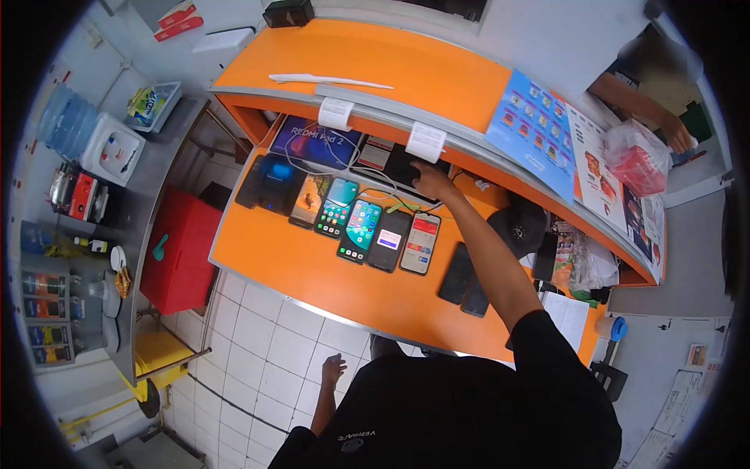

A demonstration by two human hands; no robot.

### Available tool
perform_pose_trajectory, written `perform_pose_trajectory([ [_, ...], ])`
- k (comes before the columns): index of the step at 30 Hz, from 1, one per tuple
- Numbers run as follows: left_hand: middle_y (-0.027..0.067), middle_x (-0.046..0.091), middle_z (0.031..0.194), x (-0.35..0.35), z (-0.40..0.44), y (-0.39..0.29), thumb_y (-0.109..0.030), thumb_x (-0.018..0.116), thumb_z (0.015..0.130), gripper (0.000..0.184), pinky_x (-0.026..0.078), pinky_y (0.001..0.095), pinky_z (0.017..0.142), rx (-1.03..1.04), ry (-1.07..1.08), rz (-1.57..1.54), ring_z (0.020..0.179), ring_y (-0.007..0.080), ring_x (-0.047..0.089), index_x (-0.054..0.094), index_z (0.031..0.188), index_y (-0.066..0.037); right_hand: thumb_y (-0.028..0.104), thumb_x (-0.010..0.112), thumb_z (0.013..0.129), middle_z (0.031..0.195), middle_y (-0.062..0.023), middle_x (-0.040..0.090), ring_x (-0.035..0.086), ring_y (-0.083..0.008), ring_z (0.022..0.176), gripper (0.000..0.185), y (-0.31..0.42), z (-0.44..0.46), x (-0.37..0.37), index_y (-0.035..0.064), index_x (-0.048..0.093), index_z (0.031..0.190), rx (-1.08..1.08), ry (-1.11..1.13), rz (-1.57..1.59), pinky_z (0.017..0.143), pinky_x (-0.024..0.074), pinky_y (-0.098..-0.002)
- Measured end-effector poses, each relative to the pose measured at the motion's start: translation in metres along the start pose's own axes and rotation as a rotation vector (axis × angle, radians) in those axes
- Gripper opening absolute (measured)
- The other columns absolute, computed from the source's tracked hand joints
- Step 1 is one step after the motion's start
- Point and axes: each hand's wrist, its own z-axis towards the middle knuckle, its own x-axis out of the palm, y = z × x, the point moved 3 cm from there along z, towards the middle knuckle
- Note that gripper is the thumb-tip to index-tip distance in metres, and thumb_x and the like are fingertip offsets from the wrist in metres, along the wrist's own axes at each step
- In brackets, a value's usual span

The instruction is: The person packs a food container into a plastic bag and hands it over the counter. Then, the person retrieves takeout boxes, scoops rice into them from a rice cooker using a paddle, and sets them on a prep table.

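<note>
right hand [430,183]: one finger sticks out and seems to touch the dark screen [400,169]; i cannot tell if the other fingers are spread or pressed together.
dark screen: right at that finger, set low under the upper shelf [375,51], maybe so it is tucked away but easy to reach.
paper slip [426,141]: just above the right hand, hanging over part of the screen, so it gets in the way a bit.
white cords [373,171]: left of the right hand, loose, and they could catch on it.
lit phones [360,228]: closer to the body than the right hand, face up in a row on the table [251,241], likely so each one is easy to see.
dark phones [455,273]: to the right of that row, below the right forearm.
black cap [522,222]: right of the right hand, past the forearm.
tablet box [316,142]: left of the right hand, behind the cords.
left hand [334,370]: well apart, above the floor, fingers loosely bent, with nothing in it.
other person's hand [678,139]: far right of the right hand, near a pink bag [637,160].
</note>
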Motion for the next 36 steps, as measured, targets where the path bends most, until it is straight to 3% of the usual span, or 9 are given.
perform_pose_trajectory([
  [3,0.0092,0.066,0.101,-0.028,-0.009,-0.003,-0.041,0.056,0.093,0.039,0.048,0.0409,0.077,-0.044,-0.084,0.018,0.084,0.0238,0.065,0.052,0.119,-0.011,0.025,0.052,0.084,0.145,-0.016,0.041,0.04,-0.0325,0.133,0.061,0.002,0.007,0.009,0.008,0.041,0.142,0.061,0.098,-0.147,0.111,0.0328,-0.0387],
  [9,0.0132,0.067,0.101,-0.046,0.012,0.045,-0.039,0.059,0.093,0.041,0.049,0.0368,0.065,-0.215,-0.04,0.005,0.079,0.0222,0.066,0.054,0.119,-0.008,0.026,0.053,0.084,0.14,-0.0175,0.047,0.044,-0.0351,0.129,0.06,0.023,-0.004,0.011,0.0077,0.043,0.14,0.171,0.077,-0.133,0.109,0.036,-0.0427],
  [15,0.0127,0.068,0.1,-0.022,0.008,0.002,-0.038,0.056,0.094,0.042,0.049,0.0369,0.066,-0.148,0.001,0.038,0.079,0.0221,0.066,0.053,0.121,-0.007,0.026,0.054,0.084,0.14,-0.0194,0.047,0.045,-0.0356,0.128,0.06,0.003,0.008,0.014,0.0091,0.042,0.14,0.153,-0.013,-0.078,0.109,0.0349,-0.0427],
  [19,0.0136,0.067,0.106,-0.017,0.008,-0.027,-0.037,0.055,0.094,0.044,0.05,0.0384,0.072,-0.17,0.028,0.097,0.086,0.0244,0.067,0.051,0.125,-0.006,0.024,0.054,0.085,0.124,-0.0223,0.058,0.057,-0.036,0.114,0.057,0.01,-0.006,0.025,0.01,0.044,0.139,0.202,-0.128,-0.068,0.098,0.0446,-0.0456],
  [25,0.0123,0.066,0.109,-0.018,0.031,0.019,-0.042,0.053,0.093,0.048,0.048,0.0443,0.076,-0.15,0.14,0.158,0.088,0.0273,0.065,0.05,0.127,-0.008,0.022,0.049,0.09,0.085,-0.0202,0.066,0.065,-0.0371,0.081,0.031,0.076,-0.168,0.055,0.0082,0.059,0.116,0.043,-0.021,0.423,0.075,0.051,-0.0459],
  [26,0.012,0.066,0.109,-0.007,0.029,0.018,-0.042,0.054,0.093,0.048,0.048,0.0441,0.076,-0.11,0.215,0.263,0.088,0.027,0.065,0.05,0.127,-0.009,0.02,0.054,0.092,0.065,-0.0136,0.059,0.06,-0.0258,0.058,0.019,0.084,-0.207,0.069,0.0065,0.062,0.102,-0.034,-0.155,0.45,0.059,0.0475,-0.0365],
  [30,0.0108,0.066,0.108,0.049,0.022,0.022,-0.045,0.055,0.091,0.05,0.048,0.0432,0.076,-0.009,0.515,0.625,0.089,0.0259,0.064,0.051,0.126,-0.01,0.035,0.05,0.092,0.087,-0.0197,0.065,0.064,-0.0378,0.079,0.032,0.038,-0.353,0.169,0.006,0.062,0.095,0.167,0.185,0.241,0.075,0.0503,-0.045],
  [32,0.0101,0.066,0.108,0.073,0.021,0.017,-0.047,0.056,0.09,0.051,0.048,0.0427,0.075,-0.021,0.631,0.755,0.09,0.0253,0.064,0.052,0.126,-0.011,0.042,0.048,0.092,0.098,-0.0193,0.066,0.062,-0.0404,0.09,0.039,-0.009,-0.424,0.211,0.006,0.064,0.099,0.385,0.612,0.26,0.084,0.0483,-0.0483],
  [36,0.0089,0.066,0.108,0.111,0.015,-0.001,-0.05,0.058,0.088,0.053,0.047,0.0418,0.075,-0.156,0.817,0.965,0.091,0.0242,0.063,0.052,0.125,-0.012,0.033,0.053,0.091,0.065,-0.0101,0.059,0.06,-0.0201,0.056,0.033,-0.069,-0.526,0.206,0.003,0.067,0.094,0.73,0.192,0.842,0.055,0.0506,-0.0346],
])
